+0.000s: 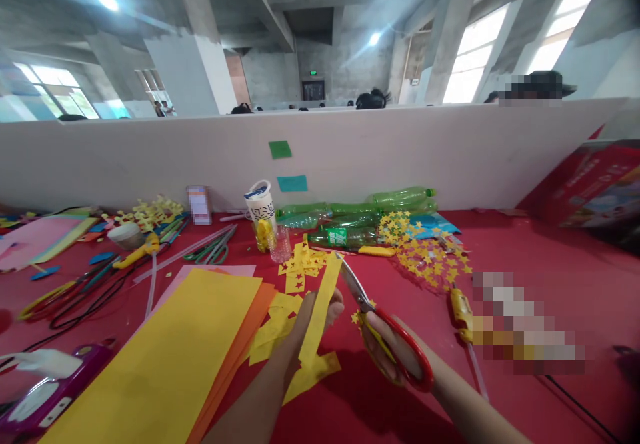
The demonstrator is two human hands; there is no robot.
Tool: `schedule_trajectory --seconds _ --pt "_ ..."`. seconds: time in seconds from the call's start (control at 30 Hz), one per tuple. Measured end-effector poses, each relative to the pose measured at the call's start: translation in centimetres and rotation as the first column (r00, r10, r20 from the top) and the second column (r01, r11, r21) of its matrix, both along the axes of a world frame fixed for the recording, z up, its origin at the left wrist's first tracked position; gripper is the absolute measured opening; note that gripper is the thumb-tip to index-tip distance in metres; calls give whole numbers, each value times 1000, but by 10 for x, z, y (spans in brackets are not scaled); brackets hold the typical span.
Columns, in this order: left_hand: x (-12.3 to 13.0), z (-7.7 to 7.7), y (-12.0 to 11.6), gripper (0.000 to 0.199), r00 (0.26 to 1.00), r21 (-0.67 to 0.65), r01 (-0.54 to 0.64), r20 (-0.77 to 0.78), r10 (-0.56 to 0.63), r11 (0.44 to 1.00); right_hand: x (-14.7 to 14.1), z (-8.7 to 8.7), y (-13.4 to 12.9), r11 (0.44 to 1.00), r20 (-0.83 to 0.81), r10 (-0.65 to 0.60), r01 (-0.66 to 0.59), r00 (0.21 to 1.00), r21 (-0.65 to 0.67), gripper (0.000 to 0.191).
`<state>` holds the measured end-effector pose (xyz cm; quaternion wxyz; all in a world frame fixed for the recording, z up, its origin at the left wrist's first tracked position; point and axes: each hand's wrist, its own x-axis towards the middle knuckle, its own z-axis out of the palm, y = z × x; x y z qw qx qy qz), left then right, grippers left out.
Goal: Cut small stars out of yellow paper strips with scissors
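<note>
My right hand [387,351] grips a pair of scissors [400,334] with red and yellow handles, the blades pointing up and left. Their tips are beside the upper end of a yellow paper strip [321,311]. That strip is held by my left hand [334,309], which shows partly behind it, fingers curled. Below and left lie yellow paper scraps [273,331]. Past the hands are yellow offcuts with star-shaped holes [303,261], and a few small yellow stars lie close to my right hand.
Yellow sheets [165,337] over orange ones lie at left, near a purple power strip [55,391]. Green plastic bottles [345,236], a white cup [261,205] and yellow paper stars [430,254] are at the back. A yellow glue gun [460,311] lies right. A white partition [380,154] stands behind.
</note>
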<state>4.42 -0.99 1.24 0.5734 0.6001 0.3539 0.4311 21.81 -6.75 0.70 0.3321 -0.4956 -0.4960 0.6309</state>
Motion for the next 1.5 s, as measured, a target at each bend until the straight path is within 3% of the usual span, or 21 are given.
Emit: schedule_trajectory --seconds 0.1,0.33,0.7,1.07,1.5 --pt "3 -6 0 40 998 70 -40 42 37 997 -6 -2 1 1000 125 -24 26 992 -16 47" --pt "8 -8 -1 39 959 -2 -277 54 277 961 -21 2 -7 998 228 -57 55 972 16 44" --pt "4 -7 6 45 908 -99 -419 -14 420 903 -21 -4 -5 1000 205 -29 29 978 0 44" --pt "-7 -16 22 31 908 -171 -376 126 399 911 -16 0 -2 1000 227 -6 4 974 9 44" --pt "-15 -15 30 31 949 -85 -274 139 284 958 -11 -8 -4 997 200 61 -70 978 39 47"
